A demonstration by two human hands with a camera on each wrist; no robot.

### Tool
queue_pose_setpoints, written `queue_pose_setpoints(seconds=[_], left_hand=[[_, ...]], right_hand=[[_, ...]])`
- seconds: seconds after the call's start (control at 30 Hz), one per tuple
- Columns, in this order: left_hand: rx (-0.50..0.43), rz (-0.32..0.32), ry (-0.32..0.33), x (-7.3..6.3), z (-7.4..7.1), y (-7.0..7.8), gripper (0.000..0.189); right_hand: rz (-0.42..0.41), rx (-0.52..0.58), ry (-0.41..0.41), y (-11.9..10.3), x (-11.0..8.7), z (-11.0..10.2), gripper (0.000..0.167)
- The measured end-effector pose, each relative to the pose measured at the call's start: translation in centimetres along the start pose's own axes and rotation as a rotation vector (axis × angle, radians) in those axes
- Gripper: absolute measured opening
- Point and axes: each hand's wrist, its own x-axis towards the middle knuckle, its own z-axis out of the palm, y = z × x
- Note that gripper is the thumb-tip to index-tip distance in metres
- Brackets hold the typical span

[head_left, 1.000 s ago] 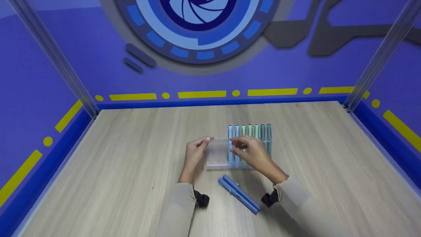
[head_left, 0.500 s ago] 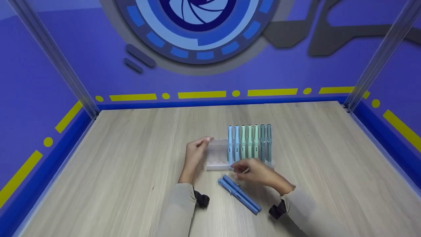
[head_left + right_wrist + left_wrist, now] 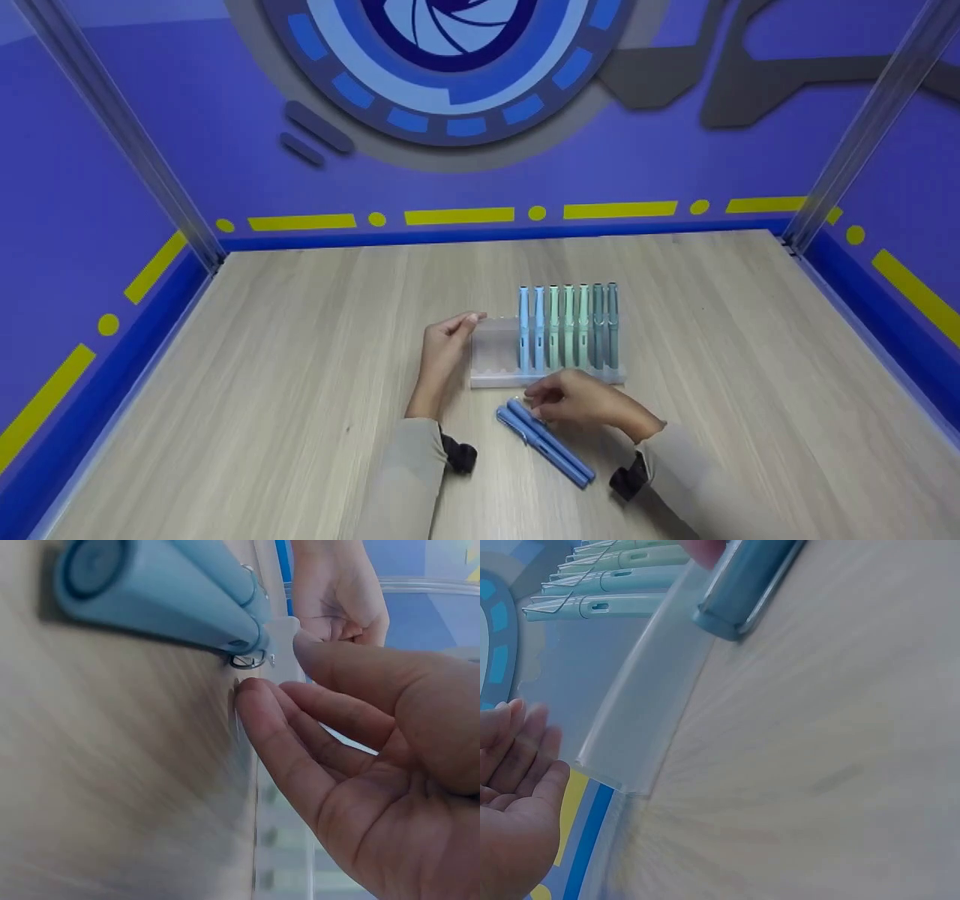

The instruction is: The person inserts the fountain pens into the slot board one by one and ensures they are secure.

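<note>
A clear plastic pen rack [image 3: 495, 349] stands mid-table, with light blue, pale green and dark teal pens [image 3: 569, 330] upright side by side in its right part. My left hand [image 3: 444, 352] holds the rack's upper left corner between thumb and fingers; in the left wrist view some fingers show hazily through the clear panel. In front of the rack, two blue pens [image 3: 551, 448] lie slantwise, close together, on the table. My right hand [image 3: 581, 397] is over their capped ends. Its thumb [image 3: 352, 667] and fingers [image 3: 277, 727] are apart beside the clip, with nothing between them.
The rack's left part has bare slots [image 3: 495, 371]. Wood-grain tabletop [image 3: 315, 360] extends around the rack. Blue printed panels [image 3: 480, 187] enclose the table at the back and sides, with metal posts [image 3: 142, 142] at the corners.
My right hand has come down from in front of the rack's pens to the two blue pens on the table. The left hand stays at the rack's corner.
</note>
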Motion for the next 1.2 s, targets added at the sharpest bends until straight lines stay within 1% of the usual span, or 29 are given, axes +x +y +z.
queue_pose_setpoints(seconds=[0.07,0.2,0.3,0.43,0.63,0.8,0.87,0.93,0.97,1.2], left_hand=[[0.006,-0.008,-0.005,0.0,0.0,0.1,0.027],[0.027,0.003,-0.014,-1.1,-0.2,2.4,0.026],[0.028,0.012,-0.009,-1.2,-0.2,2.2,0.027],[0.003,-0.014,-0.003,-0.1,0.0,0.0,0.026],[-0.005,-0.035,0.007,0.0,0.0,0.1,0.024],[-0.006,-0.018,0.022,0.0,0.2,0.2,0.025],[-0.003,-0.008,0.025,0.0,0.2,0.2,0.025],[-0.008,-0.014,0.024,0.0,0.2,0.4,0.026],[-0.010,-0.017,0.022,-0.1,0.2,0.6,0.026],[0.007,-0.012,0.002,-1.8,-0.1,3.9,0.025]], right_hand=[[0.013,-0.013,0.005,-0.1,0.2,0.1,0.031],[0.047,-0.020,0.010,-0.4,0.4,0.3,0.030],[0.063,-0.008,0.006,-0.3,0.5,0.5,0.030],[0.058,0.003,-0.002,-0.2,0.6,0.7,0.030],[0.033,0.012,-0.011,-0.3,0.5,0.8,0.031],[0.013,0.036,-0.035,-0.2,0.4,0.6,0.030],[0.016,0.049,-0.046,-0.2,0.3,0.5,0.029],[0.025,0.058,-0.056,-0.1,0.1,0.5,0.029],[0.034,0.064,-0.061,-0.1,0.1,0.4,0.029],[0.042,0.082,-0.066,0.4,-0.3,0.3,0.029]])
